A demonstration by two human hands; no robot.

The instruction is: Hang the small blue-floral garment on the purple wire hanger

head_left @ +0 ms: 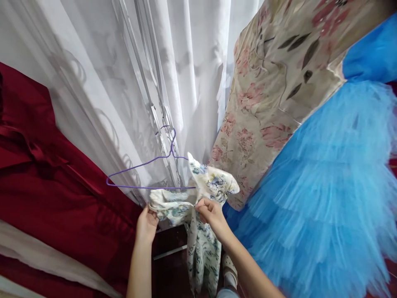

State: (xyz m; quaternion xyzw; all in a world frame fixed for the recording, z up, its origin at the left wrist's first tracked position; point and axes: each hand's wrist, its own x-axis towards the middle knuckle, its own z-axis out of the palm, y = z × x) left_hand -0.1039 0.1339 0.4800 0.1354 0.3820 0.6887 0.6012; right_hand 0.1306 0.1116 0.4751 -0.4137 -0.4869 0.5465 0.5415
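Head cam: your left hand (146, 224) and right hand (212, 215) both pinch the floral garment (198, 194), bunched just below the purple wire hanger (149, 174), tail hanging between your forearms. Fabric looks thin, limp, light, prob. slippery; grip at seams/shoulders. Hanger looks bendy. Blue tulle dress (328, 186) just to the right.

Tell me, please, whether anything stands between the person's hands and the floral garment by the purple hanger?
Nothing visible does. The left hand and the right hand each already grip the floral garment, which hangs just below the purple hanger in front of the white curtain.
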